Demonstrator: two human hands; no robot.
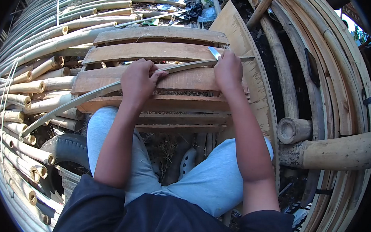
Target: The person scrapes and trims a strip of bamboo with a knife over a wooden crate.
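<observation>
A long, thin bamboo strip (80, 100) slants across the slatted wooden bench (187, 79), from low on the left to the upper right. My left hand (139, 78) is closed around the strip near its middle, thumb stretched along it. Further right, my right hand (228, 71) is closed on a knife (214, 53). Its shiny blade sticks out to the upper left of the fist, while its handle is hidden in my fingers. The strip passes at the right fist and its end shows just beyond; whether those fingers also touch it, I cannot tell.
Stacked bamboo poles (64, 83) fill the left side. A plywood sheet (249, 73) leans by the bench's right end. Beyond it lie a thick bamboo pole (340, 152) and long wooden slats (337, 104). A black tire (69, 148) rests near my left knee.
</observation>
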